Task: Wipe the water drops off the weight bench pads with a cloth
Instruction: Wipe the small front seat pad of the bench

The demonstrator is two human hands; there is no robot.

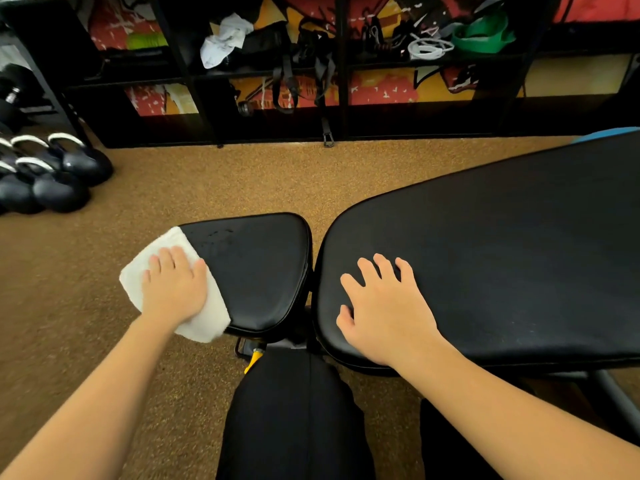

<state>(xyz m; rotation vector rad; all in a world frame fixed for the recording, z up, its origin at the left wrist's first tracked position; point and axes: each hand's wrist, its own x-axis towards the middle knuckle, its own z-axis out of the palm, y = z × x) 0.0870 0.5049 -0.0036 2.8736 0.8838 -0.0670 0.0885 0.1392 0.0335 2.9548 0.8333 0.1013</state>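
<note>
In the head view, the small pad [256,271] of the bench sits in the middle, and it is the spot to find everything else from. The white cloth [204,320] lies on the left end of the small pad, and part of it hangs out past the left edge. The left hand [173,285] is flat on top of the cloth. Its fingers are straight and loose and push down on the cloth, not wrapped around it. Some little water drops [218,239] show on the small pad, near its far side, just to the right of the cloth. They are faint, so I cannot tell how many there are. The big pad [502,254] is just to the right of the small pad, with a thin gap between them. The right hand [384,313] rests on the big pad, at the end closest to the small pad. Its fingers are spread out and hold nothing. I cannot tell if the big pad has drops on it. Some dark weights [59,174] sit on the brown floor [242,178], well off to the left of the small pad. I think the job is at the step of wiping the small pad. The next move should be to push the cloth to the right, over the drops, and press down all the way across. After that, the big pad may need a wipe too.
</note>
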